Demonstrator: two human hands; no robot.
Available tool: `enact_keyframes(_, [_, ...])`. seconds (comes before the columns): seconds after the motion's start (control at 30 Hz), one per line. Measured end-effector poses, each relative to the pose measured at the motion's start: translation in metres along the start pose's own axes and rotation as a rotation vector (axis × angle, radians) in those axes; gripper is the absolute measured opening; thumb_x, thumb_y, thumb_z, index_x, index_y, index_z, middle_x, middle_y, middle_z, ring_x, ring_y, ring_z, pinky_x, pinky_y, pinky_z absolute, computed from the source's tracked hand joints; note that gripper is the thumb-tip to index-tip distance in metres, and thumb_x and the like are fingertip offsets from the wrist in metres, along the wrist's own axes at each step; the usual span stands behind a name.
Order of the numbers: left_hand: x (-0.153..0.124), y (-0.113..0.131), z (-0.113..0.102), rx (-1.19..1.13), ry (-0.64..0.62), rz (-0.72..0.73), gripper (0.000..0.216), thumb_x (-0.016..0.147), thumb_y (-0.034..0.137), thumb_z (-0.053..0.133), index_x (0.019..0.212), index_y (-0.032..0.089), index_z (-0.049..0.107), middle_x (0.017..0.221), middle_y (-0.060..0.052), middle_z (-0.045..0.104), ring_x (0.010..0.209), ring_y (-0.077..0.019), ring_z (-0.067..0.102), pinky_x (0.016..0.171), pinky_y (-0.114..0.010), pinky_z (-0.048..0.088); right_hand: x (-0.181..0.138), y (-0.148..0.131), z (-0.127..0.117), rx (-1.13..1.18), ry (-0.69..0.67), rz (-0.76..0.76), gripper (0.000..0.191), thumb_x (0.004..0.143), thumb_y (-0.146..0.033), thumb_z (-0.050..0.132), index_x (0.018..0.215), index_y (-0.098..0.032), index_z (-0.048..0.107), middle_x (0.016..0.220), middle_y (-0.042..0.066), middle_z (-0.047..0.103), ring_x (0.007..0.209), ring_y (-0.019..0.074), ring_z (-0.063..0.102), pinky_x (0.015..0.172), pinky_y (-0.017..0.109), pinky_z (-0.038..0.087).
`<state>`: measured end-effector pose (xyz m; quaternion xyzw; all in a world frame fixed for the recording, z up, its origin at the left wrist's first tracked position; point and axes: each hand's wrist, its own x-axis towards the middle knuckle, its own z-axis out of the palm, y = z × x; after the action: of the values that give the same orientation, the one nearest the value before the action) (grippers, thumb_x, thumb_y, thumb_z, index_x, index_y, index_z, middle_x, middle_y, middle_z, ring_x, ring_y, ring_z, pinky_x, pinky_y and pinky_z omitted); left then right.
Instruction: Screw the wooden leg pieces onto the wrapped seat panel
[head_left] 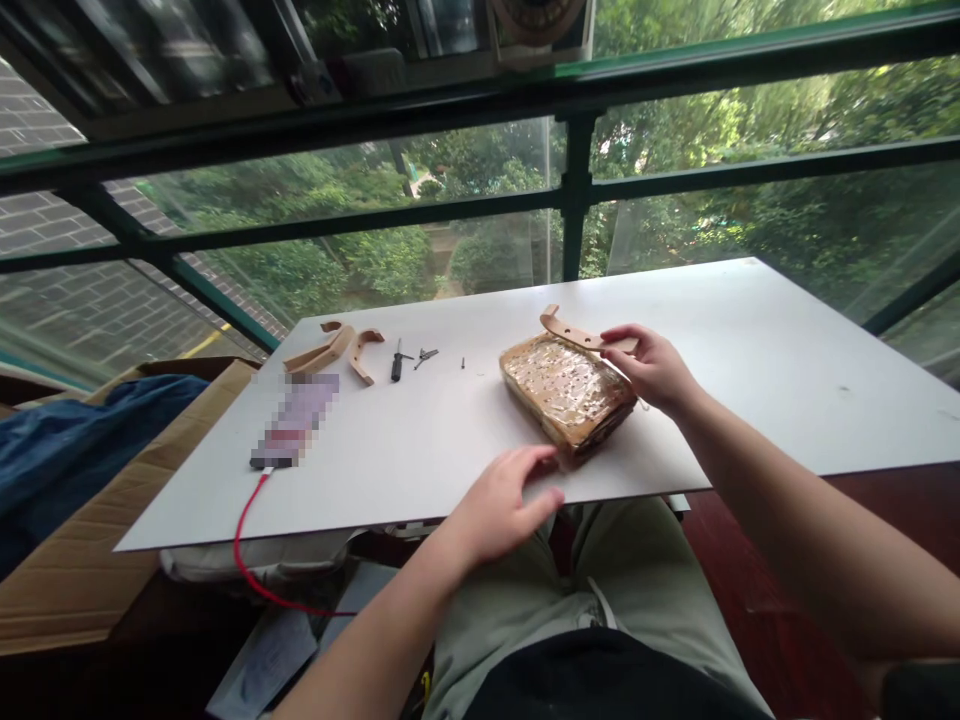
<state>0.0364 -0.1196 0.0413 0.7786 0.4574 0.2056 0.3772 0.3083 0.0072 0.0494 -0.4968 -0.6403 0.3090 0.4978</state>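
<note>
The brown package (pixel 564 378), wrapped in shiny clear film, lay on the white tabletop (pixel 420 440) in front of the seated person, one corner pointing toward the near edge. From where I stood, the right hand (pixel 649 362) was just beyond the package's right side, thumb and fingers closed on one end of a curved wooden piece (pixel 577 333). That piece stretched along the package's far edge, its hooked end pointing away and a few holes showing along its length. The left hand (pixel 501 500) hovered near the package's closest corner, thumb and fingers well parted with nothing between them; its fingertips were blurred, so I couldn't quite tell whether they brushed the film.

Left of the package lay a tiny screw (pixel 463 363), then some small metal bits (pixel 426 357) and a black-handled screwdriver (pixel 397 362). Farther left of it were more bent wooden parts (pixel 319 350) and, nearer the person, a phone (pixel 300 420) with a red cable (pixel 237 535).
</note>
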Motion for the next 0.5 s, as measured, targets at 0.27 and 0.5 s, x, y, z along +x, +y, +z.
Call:
enact_keyframes(0.27, [0.016, 0.016, -0.027, 0.238, 0.223, 0.412, 0.023, 0.089, 0.027, 0.06, 0.11, 0.023, 0.068, 0.118, -0.007, 0.068, 0.118, -0.0228, 0.059, 0.109, -0.042, 0.046, 0.002, -0.014, -0.03, 0.017, 0.17, -0.044, 0.035, 0.083, -0.038, 0.069, 0.11, -0.015, 0.068, 0.083, 0.007, 0.074, 0.078, 0.0198, 0.07, 0.072, 0.033, 0.053])
enact_keyframes(0.5, [0.064, -0.014, -0.042, 0.504, 0.281, 0.258, 0.05, 0.091, 0.04, 0.058, 0.137, 0.021, 0.055, 0.149, -0.01, 0.048, 0.143, -0.0312, 0.037, 0.121, -0.052, 0.03, -0.025, -0.009, -0.058, 0.105, 0.273, -0.043, 0.028, 0.083, -0.034, 0.072, 0.106, -0.018, 0.068, 0.082, 0.005, 0.074, 0.08, 0.0184, 0.071, 0.075, 0.032, 0.054])
